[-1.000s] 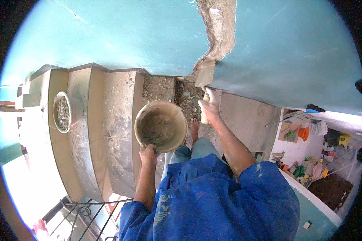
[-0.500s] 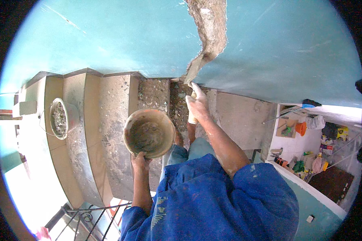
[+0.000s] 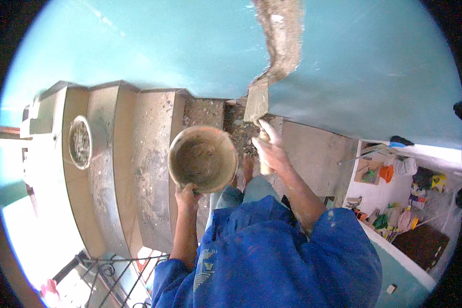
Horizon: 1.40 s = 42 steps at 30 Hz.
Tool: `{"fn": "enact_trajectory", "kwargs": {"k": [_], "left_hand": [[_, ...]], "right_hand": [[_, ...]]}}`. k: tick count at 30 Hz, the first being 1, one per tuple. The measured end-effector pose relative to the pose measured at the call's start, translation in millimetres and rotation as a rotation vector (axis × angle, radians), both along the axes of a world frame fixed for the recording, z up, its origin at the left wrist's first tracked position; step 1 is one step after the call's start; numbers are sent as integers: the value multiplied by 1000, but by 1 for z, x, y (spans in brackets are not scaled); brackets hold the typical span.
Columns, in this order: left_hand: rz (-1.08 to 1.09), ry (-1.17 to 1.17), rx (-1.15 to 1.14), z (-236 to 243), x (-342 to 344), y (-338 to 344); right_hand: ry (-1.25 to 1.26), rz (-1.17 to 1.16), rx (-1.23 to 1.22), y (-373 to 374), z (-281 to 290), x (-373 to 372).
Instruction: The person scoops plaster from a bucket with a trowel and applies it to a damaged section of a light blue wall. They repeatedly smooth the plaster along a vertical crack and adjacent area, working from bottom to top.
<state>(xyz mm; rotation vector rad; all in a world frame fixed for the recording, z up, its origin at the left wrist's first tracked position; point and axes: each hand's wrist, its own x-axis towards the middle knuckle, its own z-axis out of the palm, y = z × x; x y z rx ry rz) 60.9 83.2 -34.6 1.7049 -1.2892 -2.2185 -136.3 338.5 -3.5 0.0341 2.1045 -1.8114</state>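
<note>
Currently, a round basin (image 3: 182, 146) is being held by the left hand (image 3: 188, 196), which is being clenched on the side of the rim nearest the body. The basin is being carried in the air over the edges of the lower steps, its mouth being turned upward and its inside being coated with a grey-brown smear. A trowel (image 3: 256, 104) is being grasped in the right hand (image 3: 272, 150), the fingers being wrapped about the pale handle and one digit being stretched toward the neck. The flat blade is being pointed away from the body, its far end being placed at the lower end of a rough groove (image 3: 282, 41) by the bottom edge of the blue wall (image 3: 374, 77); whether the plaster is being touched cannot be told. The trowel is being held to the right of the basin, the two being kept apart.

Farther left, a bucket (image 3: 98, 138) of grey, lumpy material is being supported by the stairs (image 3: 154, 118), which are being edged by the wall along their far side. Debris is being borne by the lower steps, near a bare foot (image 3: 248, 167). A blue shirt (image 3: 287, 256) is being worn. At lower left, the stairs' near side is being bordered by a dark metal railing (image 3: 119, 274).
</note>
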Motion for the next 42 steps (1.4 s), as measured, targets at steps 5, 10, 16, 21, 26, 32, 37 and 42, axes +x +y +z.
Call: {"fn": "enact_trajectory", "kwargs": {"k": [5, 10, 16, 21, 26, 32, 37, 42], "left_hand": [[-137, 1, -49, 7, -17, 7], [-163, 68, -101, 18, -33, 25], [-315, 30, -396, 24, -39, 33], [-403, 57, -484, 28, -38, 38], [-415, 77, -576, 24, -37, 42], [-439, 113, -539, 15, -37, 46], [-506, 60, -611, 29, -43, 43], [-498, 79, -551, 43, -56, 40]], "right_hand": [[79, 468, 187, 25, 48, 32], [-350, 560, 361, 17, 27, 55], [116, 669, 558, 13, 11, 51], [-716, 513, 227, 10, 22, 32], [-66, 751, 623, -3, 15, 34], [-599, 594, 463, -12, -4, 38], [-47, 611, 590, -10, -20, 47], [24, 540, 705, 0, -16, 54]]}}
